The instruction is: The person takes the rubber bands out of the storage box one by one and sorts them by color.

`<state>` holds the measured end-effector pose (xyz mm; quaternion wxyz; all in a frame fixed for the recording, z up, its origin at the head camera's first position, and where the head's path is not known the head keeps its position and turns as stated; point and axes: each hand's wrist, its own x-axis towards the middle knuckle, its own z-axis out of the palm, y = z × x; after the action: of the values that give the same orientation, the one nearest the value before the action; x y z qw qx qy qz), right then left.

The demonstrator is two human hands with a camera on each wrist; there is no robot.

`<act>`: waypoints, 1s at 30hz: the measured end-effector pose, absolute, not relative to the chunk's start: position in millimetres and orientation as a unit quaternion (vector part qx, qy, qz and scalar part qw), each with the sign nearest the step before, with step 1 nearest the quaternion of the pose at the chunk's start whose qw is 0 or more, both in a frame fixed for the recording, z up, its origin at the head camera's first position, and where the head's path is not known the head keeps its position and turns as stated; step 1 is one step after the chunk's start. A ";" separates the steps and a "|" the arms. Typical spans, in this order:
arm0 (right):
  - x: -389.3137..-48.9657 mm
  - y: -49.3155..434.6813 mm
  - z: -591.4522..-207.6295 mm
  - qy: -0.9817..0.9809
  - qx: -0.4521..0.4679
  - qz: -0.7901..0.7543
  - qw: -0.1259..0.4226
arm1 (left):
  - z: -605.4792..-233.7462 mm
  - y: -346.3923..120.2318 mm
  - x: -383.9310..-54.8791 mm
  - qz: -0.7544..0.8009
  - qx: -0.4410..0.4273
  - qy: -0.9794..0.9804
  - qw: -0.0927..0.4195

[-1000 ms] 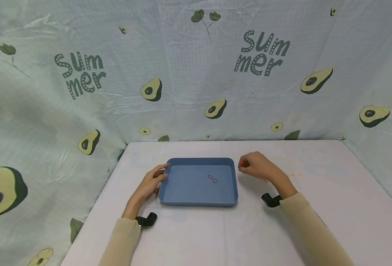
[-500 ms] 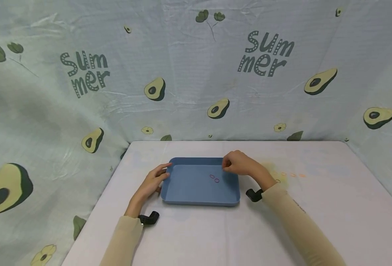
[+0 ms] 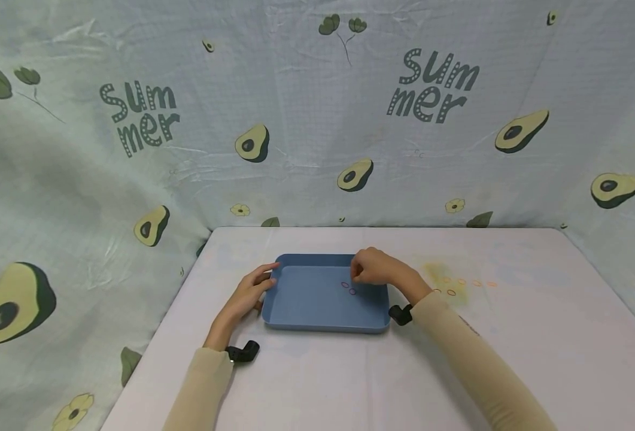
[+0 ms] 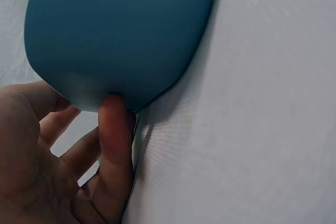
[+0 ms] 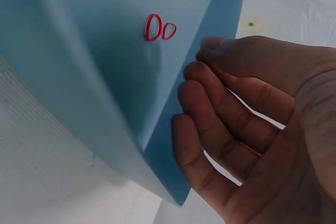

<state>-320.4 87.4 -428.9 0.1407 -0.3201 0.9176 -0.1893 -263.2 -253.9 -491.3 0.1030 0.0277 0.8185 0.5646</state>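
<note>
A shallow blue tray [image 3: 312,299] lies on the table with two small red rubber bands [image 5: 153,28] in its right half. My left hand [image 3: 247,294] holds the tray's left end, fingers at the rim. One digit presses the tray's outer wall [image 4: 121,40] in the left wrist view. Over the right part of the tray is my right hand [image 3: 373,267], its fingers bent and the thumb meeting the index fingertip. No band shows at those fingertips [image 5: 199,56], and I cannot tell whether they pinch one.
More rubber bands [image 3: 451,293], red and orange, lie on the table [image 3: 317,383] to the right of the tray, some in a row. A pale cloth [image 3: 306,90] printed with avocados hangs behind and at both sides.
My right hand has moved left from beside the tray to over its right part, uncovering more bands on the table. The left hand stays at the tray's end.
</note>
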 end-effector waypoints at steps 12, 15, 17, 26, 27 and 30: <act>-326.4 81.3 -428.9 0.920 -0.314 -0.168 0.164 | -491.6 -254.2 -262.8 0.564 0.031 0.819 0.102; -328.0 79.7 -427.0 0.918 -0.317 -0.169 0.167 | -491.5 -253.3 -263.4 0.566 0.031 0.818 0.103; -329.2 78.5 -427.2 0.916 -0.322 -0.164 0.174 | -492.0 -253.5 -263.2 0.567 0.032 0.817 0.102; -336.1 81.0 -440.2 0.906 -0.318 -0.171 0.221 | -493.4 -254.1 -263.1 0.568 0.036 0.816 0.101; -336.7 81.5 -441.3 0.905 -0.317 -0.173 0.223 | -493.7 -254.4 -263.4 0.566 0.036 0.818 0.099; -337.6 82.1 -443.4 0.903 -0.316 -0.179 0.229 | -494.4 -255.0 -263.8 0.561 0.038 0.821 0.095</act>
<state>-337.6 82.1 -443.4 0.2287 -0.3159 0.9033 -0.1790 -263.8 -255.0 -494.4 0.0953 0.0376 0.8214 0.5611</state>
